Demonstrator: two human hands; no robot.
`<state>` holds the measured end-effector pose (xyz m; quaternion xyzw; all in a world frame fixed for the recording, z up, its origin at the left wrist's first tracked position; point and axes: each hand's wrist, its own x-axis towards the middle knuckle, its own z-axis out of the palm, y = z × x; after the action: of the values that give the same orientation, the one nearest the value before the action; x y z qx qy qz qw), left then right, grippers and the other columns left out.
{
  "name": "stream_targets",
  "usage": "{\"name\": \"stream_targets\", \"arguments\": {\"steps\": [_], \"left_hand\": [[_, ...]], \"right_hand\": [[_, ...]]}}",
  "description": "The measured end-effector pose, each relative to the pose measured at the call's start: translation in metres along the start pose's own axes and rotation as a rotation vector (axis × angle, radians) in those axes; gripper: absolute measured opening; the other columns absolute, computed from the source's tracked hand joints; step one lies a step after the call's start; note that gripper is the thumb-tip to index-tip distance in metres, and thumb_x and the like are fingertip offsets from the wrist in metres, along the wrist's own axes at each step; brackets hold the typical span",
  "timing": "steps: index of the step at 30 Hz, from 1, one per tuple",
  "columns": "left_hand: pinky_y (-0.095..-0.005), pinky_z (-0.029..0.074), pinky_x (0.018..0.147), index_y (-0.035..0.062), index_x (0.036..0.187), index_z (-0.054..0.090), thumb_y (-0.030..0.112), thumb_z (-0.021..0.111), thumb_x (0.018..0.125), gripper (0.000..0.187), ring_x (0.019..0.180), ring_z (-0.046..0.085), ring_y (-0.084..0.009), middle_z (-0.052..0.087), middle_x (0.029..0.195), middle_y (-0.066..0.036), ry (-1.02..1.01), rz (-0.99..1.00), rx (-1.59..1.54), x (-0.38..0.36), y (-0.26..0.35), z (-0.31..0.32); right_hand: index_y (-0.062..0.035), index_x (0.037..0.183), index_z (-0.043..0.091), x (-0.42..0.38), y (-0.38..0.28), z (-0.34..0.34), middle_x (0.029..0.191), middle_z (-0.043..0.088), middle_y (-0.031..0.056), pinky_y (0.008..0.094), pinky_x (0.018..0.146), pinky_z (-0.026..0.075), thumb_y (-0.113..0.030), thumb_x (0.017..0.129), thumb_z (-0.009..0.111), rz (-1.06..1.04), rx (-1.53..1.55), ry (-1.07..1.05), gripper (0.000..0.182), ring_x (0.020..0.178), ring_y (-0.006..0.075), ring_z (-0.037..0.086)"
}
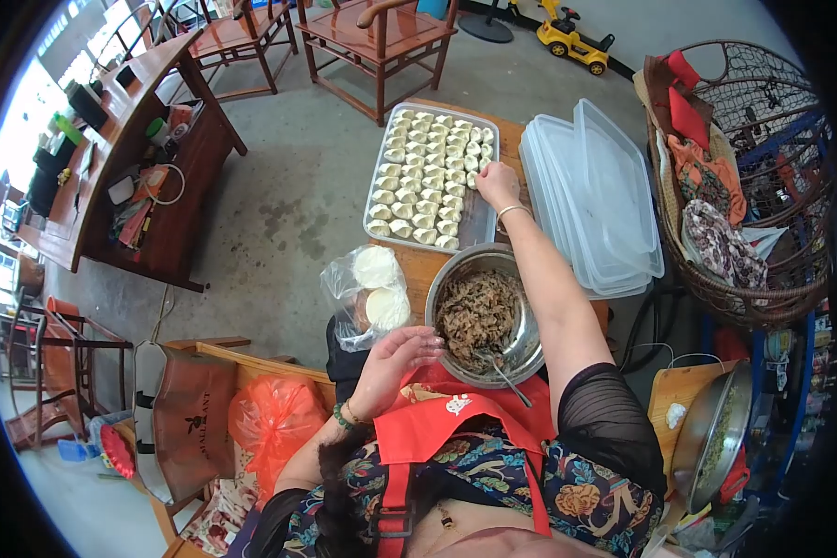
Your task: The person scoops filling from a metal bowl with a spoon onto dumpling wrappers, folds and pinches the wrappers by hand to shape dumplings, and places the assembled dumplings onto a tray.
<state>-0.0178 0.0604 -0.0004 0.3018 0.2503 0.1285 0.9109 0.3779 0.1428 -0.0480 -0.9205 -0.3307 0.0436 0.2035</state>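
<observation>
My right hand point(499, 184) reaches over the right side of a clear plastic tray point(480, 229), its fingers closed at a folded dumpling whose shape is mostly hidden by them. Rows of pale dumplings point(425, 183) fill much of the tray. My left hand point(402, 358), fingers stretched out and holding nothing, hovers by the left rim of a metal bowl point(534, 335). Brown minced filling point(476, 312) lies in the bowl, with a spoon point(513, 383) leaning out toward me. Left of the bowl is a plastic bag point(344, 296) with round dough wrappers point(387, 307).
Stacked clear plastic lids or trays point(591, 205) stand right of my right arm. A wicker chair point(763, 167) with cloths is farther right, above a second metal pan point(716, 446). A red plastic bag point(274, 423) and a brown bag point(191, 409) sit at left.
</observation>
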Motion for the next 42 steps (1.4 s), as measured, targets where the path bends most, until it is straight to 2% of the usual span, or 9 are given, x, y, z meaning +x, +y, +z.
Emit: {"name": "stream_targets", "arguments": {"steps": [5, 8, 14, 18, 20, 22, 28, 31, 42], "left_hand": [[-0.0336, 0.051, 0.096, -0.0057, 0.125, 0.053, 0.011, 0.048, 0.101, 0.029, 0.108, 0.063, -0.0241, 0.063, 0.117, -0.016, 0.025, -0.018, 0.021, -0.005, 0.002, 0.003], [-0.0336, 0.05, 0.096, -0.0056, 0.125, 0.053, 0.011, 0.048, 0.101, 0.029, 0.108, 0.063, -0.0241, 0.063, 0.117, -0.016, 0.012, -0.008, 0.014, -0.006, 0.002, 0.004], [-0.0332, 0.051, 0.095, -0.0053, 0.124, 0.053, 0.011, 0.048, 0.101, 0.029, 0.107, 0.063, -0.0235, 0.063, 0.117, -0.016, -0.001, 0.01, 0.028, -0.011, 0.001, 0.006], [-0.0324, 0.051, 0.094, -0.0048, 0.124, 0.054, 0.011, 0.049, 0.101, 0.028, 0.106, 0.064, -0.0227, 0.064, 0.116, -0.015, -0.008, 0.007, 0.033, -0.014, -0.004, 0.005], [-0.0315, 0.051, 0.093, -0.0046, 0.123, 0.054, 0.011, 0.049, 0.101, 0.028, 0.105, 0.064, -0.0216, 0.065, 0.115, -0.014, 0.003, 0.015, 0.034, -0.015, -0.006, 0.006], [-0.0302, 0.052, 0.092, -0.003, 0.123, 0.055, 0.011, 0.049, 0.101, 0.027, 0.103, 0.065, -0.0193, 0.066, 0.113, -0.012, 0.035, 0.007, 0.036, -0.018, -0.005, 0.011], [-0.0306, 0.052, 0.091, 0.0002, 0.124, 0.056, 0.016, 0.048, 0.103, 0.028, 0.103, 0.065, -0.0171, 0.066, 0.114, -0.01, -0.013, 0.023, 0.123, -0.026, -0.013, 0.007], [-0.0311, 0.052, 0.092, -0.0005, 0.125, 0.055, 0.017, 0.047, 0.103, 0.029, 0.104, 0.064, -0.0175, 0.066, 0.115, -0.011, -0.01, 0.016, 0.129, -0.028, -0.016, 0.004], [-0.0329, 0.051, 0.095, -0.0024, 0.125, 0.054, 0.015, 0.047, 0.103, 0.029, 0.108, 0.063, -0.019, 0.063, 0.117, -0.012, -0.032, 0.042, 0.129, -0.035, -0.021, -0.003]], "right_hand": [[-0.0096, 0.076, 0.073, 0.003, 0.002, 0.0, 0.087, 0.072, 0.016, 0.0436, 0.078, 0.054, -0.025, 0.075, 0.067, -0.025, -0.012, -0.023, 0.016, 0.084, 0.0337, 0.069], [-0.0079, 0.084, 0.075, 0.002, -0.001, -0.01, 0.093, 0.072, 0.0182, 0.0441, 0.082, 0.055, -0.024, 0.078, 0.068, 0.033, -0.025, -0.118, 0.019, 0.089, 0.0355, 0.069], [-0.0088, 0.08, 0.076, 0.021, 0.014, -0.035, 0.084, 0.072, 0.0176, 0.042, 0.079, 0.055, -0.024, 0.076, 0.065, -0.026, 0.009, -0.081, 0.019, 0.084, 0.0339, 0.07], [-0.0085, 0.078, 0.075, 0.005, 0.0, -0.073, 0.078, 0.072, 0.0119, 0.0394, 0.073, 0.055, -0.024, 0.077, 0.064, -0.098, 0.085, -0.072, 0.02, 0.075, 0.0286, 0.07], [-0.0078, 0.079, 0.075, -0.015, -0.012, -0.083, 0.076, 0.073, 0.0103, 0.0382, 0.072, 0.055, -0.025, 0.079, 0.062, -0.305, 0.189, -0.079, 0.021, 0.074, 0.027, 0.07], [-0.0058, 0.083, 0.074, -0.045, -0.033, -0.089, 0.077, 0.072, 0.0108, 0.0359, 0.071, 0.055, -0.024, 0.081, 0.064, -0.331, 0.206, -0.135, 0.021, 0.073, 0.0248, 0.07], [-0.0031, 0.091, 0.07, -0.15, -0.097, -0.057, 0.082, 0.071, 0.0101, 0.0317, 0.071, 0.053, -0.014, 0.083, 0.068, -0.873, 0.328, -0.508, 0.014, 0.075, 0.019, 0.068], [-0.0066, 0.084, 0.069, -0.184, -0.116, -0.022, 0.081, 0.066, 0.0124, 0.0414, 0.074, 0.053, -0.018, 0.082, 0.065, -1.098, 0.169, -0.507, 0.012, 0.08, 0.0301, 0.066], [-0.009, 0.087, 0.073, -0.216, -0.118, 0.028, 0.095, 0.062, 0.0148, 0.0407, 0.078, 0.054, -0.011, 0.08, 0.058, -1.314, -0.133, -0.364, 0.017, 0.095, 0.03, 0.062]]}}
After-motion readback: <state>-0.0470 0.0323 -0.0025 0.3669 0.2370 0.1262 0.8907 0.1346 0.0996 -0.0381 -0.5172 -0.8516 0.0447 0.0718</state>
